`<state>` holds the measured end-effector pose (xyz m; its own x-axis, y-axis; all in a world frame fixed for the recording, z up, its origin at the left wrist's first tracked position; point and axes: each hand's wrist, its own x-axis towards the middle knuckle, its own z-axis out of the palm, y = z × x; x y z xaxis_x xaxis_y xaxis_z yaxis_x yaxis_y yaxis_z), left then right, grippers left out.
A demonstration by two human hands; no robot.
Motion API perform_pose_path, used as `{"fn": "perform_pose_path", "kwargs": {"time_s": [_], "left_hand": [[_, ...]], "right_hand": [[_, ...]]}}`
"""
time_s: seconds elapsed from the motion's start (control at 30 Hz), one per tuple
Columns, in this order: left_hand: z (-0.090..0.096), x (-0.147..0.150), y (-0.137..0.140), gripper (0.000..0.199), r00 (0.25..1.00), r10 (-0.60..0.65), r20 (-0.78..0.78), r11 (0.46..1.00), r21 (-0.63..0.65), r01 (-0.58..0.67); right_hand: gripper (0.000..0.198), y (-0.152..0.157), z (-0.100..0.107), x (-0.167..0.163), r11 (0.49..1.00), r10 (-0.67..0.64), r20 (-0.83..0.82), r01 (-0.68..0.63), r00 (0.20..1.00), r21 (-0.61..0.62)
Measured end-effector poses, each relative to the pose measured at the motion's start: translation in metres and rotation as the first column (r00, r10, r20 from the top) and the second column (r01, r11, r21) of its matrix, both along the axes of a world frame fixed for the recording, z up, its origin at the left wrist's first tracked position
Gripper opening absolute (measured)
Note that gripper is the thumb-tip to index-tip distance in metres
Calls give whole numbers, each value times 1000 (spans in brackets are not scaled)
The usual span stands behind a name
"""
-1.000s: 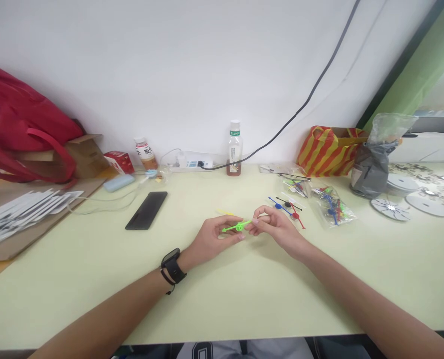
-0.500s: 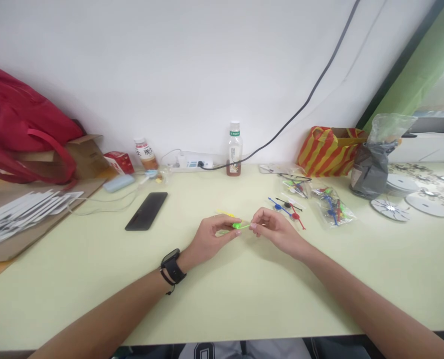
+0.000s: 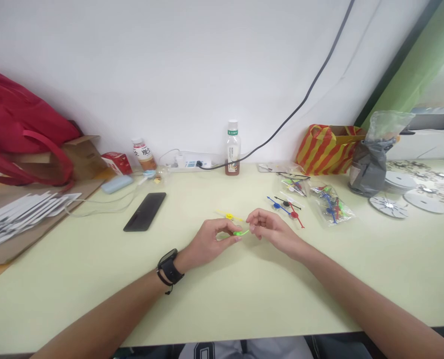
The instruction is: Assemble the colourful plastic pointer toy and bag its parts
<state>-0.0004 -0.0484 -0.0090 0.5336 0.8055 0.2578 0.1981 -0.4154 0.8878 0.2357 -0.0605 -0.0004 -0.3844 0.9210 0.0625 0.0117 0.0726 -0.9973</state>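
A bright green plastic spinner arrow (image 3: 238, 233) is pinched at its round hub between the thumb and fingers of my left hand (image 3: 210, 240). Its thin free end curves up to the fingertips of my right hand (image 3: 272, 230), which are bent closed around the tip; the exact contact is partly hidden. Just behind my left fingers a yellow spinner arrow (image 3: 229, 216) lies on the table. Beyond my right hand lie a blue spinner arrow (image 3: 276, 205), a black one (image 3: 287, 203) and a red one (image 3: 294, 215).
Plastic bags of spinner parts (image 3: 332, 205) lie at the right, near white discs (image 3: 388, 207) and a grey bag (image 3: 367, 169). A bottle (image 3: 232, 149) stands by the wall. Left are a phone (image 3: 145, 212), paper strips (image 3: 23, 214) and a red bag (image 3: 23, 109).
The green spinner arrow has dipped slightly and tilted in my left fingers. My right fingers have shifted a little at its tip, and more of the yellow arrow shows.
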Motion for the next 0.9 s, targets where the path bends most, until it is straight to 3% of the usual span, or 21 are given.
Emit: {"fn": "perform_pose_path", "kwargs": {"time_s": [0.1,0.23,0.33,0.43,0.53,0.63,0.73,0.83,0.9], "left_hand": [[3,2,-3,21,999,1,41,999,-41,1],[8,5,-6,25,989,-96,109,974,-193,115],[6,5,-4,25,988,-57,143,963,-253,92],[3,4,2,28,982,15,187,957,-288,40],[2,2,5,29,974,46,222,946,-323,29],[4,1,6,29,969,57,239,940,-340,29],[5,0,7,30,967,67,246,942,-334,20],[5,0,7,29,965,79,251,950,-311,3],[5,0,7,29,964,80,254,952,-306,2]], "right_hand": [[17,0,1,0,1000,-12,11,12,1000,22],[21,2,-2,1,998,-25,8,25,1000,63],[28,4,-5,3,989,-59,40,53,997,140],[35,3,-5,7,928,-192,159,126,968,351],[39,-1,-3,8,847,-257,238,100,937,522],[49,-7,0,5,858,-251,236,103,939,504],[27,-9,2,2,910,-171,250,55,953,412],[55,-8,2,2,945,-15,275,-76,961,317],[58,-5,3,3,947,-16,260,-69,965,313]]}}
